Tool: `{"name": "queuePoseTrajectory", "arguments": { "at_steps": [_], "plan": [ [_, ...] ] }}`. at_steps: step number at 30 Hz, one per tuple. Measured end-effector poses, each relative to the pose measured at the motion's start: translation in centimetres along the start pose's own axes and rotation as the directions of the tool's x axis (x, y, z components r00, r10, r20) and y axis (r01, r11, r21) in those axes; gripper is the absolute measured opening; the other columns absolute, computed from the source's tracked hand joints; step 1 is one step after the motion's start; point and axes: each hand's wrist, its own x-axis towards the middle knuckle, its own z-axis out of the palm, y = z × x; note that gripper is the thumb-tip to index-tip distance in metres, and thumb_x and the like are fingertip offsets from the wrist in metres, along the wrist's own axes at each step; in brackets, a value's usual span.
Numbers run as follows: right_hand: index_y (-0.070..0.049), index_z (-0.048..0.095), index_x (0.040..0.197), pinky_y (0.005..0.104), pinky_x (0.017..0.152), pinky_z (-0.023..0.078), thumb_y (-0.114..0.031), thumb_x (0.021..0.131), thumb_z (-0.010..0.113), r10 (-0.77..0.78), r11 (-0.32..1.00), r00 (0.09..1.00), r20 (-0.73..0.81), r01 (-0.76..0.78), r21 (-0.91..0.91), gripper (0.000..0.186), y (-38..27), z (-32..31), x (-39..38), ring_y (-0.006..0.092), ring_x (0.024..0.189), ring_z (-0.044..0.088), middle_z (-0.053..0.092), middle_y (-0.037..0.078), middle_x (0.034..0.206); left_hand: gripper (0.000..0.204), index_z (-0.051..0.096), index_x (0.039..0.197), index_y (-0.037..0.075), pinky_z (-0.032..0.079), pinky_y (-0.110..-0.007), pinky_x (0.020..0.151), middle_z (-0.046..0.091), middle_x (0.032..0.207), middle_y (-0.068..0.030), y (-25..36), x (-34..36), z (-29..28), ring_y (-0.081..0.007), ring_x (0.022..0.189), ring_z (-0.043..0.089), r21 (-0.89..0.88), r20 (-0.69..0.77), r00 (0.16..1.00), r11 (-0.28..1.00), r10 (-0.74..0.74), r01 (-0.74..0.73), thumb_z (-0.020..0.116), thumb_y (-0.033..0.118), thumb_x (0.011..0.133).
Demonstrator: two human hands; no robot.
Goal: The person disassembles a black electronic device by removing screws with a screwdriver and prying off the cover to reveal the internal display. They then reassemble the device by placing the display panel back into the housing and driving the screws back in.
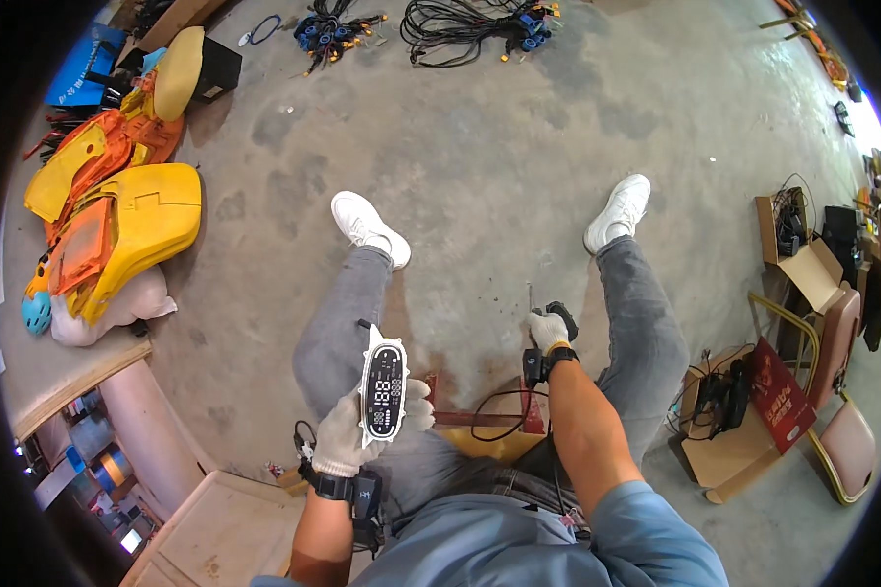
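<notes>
In my gloved left hand (357,430), a white-cased oblong display panel (385,389) lies face up, with a dark screen showing segmented digits and a short black stub at its top end. My gloved right hand (548,330), lower than my right shoe and between my legs, is closed on a dark tool (561,315); a thin metal shaft points up beside it, and the tool's exact kind is unclear. Both wrists carry black strapped devices, with a dark cable looping below the right one.
Yellow and orange plastic panels (142,220) are piled at left above a wood-edged opening (83,391). Cable bundles (480,29) lie on the concrete floor (460,147) ahead. Open cardboard boxes (715,460) and padded chairs (842,455) stand at right. A pale board (201,528) is at lower left.
</notes>
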Motion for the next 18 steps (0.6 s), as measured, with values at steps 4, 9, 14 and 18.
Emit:
{"name": "queuePoseTrajectory", "arguments": {
  "at_steps": [4,9,14,18],
  "plan": [
    [0.004,0.079,0.094,0.0421,0.074,0.057,-0.044,0.082,0.073,-0.009,0.998,0.998,-0.070,0.005,-0.059,0.050,1.0,0.9,1.0,0.0312,0.081,0.076,0.077,0.017,0.083,0.103,0.039,0.157,-0.013,0.047,-0.068,0.116,0.050,0.152,-0.0396,0.1,0.0,0.8,-0.0545,0.134,0.060,0.068,-0.079,0.997,0.998,-0.009,0.015,0.075,0.060,0.094],
    [0.005,0.079,0.093,0.0416,0.076,0.058,-0.044,0.079,0.075,0.043,0.999,0.999,-0.029,-0.043,0.005,0.051,0.5,0.9,1.0,0.0317,0.081,0.077,0.078,0.019,0.083,0.046,0.058,0.143,-0.007,0.062,-0.059,0.104,0.065,0.138,-0.0331,0.0,0.5,3.1,-0.0465,0.117,0.072,-0.004,-0.135,0.991,1.000,0.004,-0.005,0.045,0.026,0.114],
    [0.004,0.079,0.090,0.0408,0.075,0.058,-0.043,0.078,0.076,0.062,0.997,0.997,-0.036,-0.061,0.050,0.049,0.4,0.2,0.9,0.0305,0.078,0.076,0.077,0.018,0.081,0.044,0.060,0.141,-0.007,0.062,-0.058,0.103,0.068,0.135,-0.0310,-0.1,0.8,3.0,-0.0450,0.116,0.073,0.006,-0.182,0.983,1.000,-0.014,0.016,0.047,0.025,0.113],
    [0.002,0.079,0.085,0.0405,0.071,0.057,-0.041,0.076,0.077,0.172,0.965,0.979,0.109,-0.190,0.180,0.044,-2.7,-0.9,-1.8,0.0279,0.075,0.075,0.075,0.014,0.078,0.044,0.059,0.142,-0.006,0.062,-0.058,0.103,0.069,0.133,-0.0299,-0.1,0.3,3.3,-0.0436,0.114,0.074,0.052,-0.210,0.977,0.999,0.018,-0.008,0.047,0.025,0.113]
  ]
}}
